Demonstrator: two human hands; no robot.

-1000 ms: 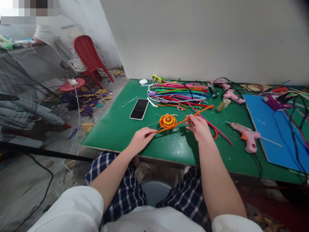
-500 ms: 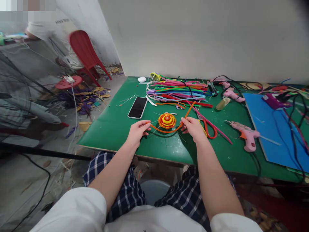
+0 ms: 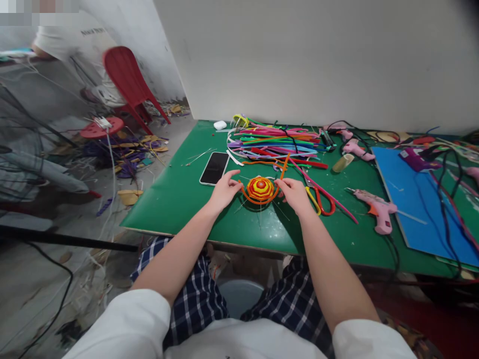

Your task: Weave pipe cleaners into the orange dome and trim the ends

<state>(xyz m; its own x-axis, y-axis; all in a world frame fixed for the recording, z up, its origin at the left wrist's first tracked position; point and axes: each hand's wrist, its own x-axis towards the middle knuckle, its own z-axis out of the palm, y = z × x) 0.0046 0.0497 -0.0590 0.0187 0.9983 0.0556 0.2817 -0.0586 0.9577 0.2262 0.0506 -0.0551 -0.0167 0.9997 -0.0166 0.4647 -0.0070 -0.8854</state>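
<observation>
An orange pipe cleaner (image 3: 261, 202) curves round the near side of a domed red, orange and yellow wound piece (image 3: 261, 187), from which thin wire spokes stick out. My left hand (image 3: 226, 191) pinches the left end of the pipe cleaner, its index finger raised. On the other side my right hand (image 3: 294, 193) grips it between thumb and fingers, and the free end stands up beyond them. The piece lies on the green table (image 3: 179, 199) between both hands.
A phone (image 3: 214, 168) lies behind my left hand. Bundled coloured pipe cleaners (image 3: 277, 139) lie at the back. Scissors (image 3: 325, 200), a pink glue gun (image 3: 377, 208) and a blue board (image 3: 419, 209) are to the right. A person in white sits beyond a red chair (image 3: 125, 75).
My hands have moved closer together, bending the orange pipe cleaner more tightly round the near side of the domed piece. My left index finger has lifted.
</observation>
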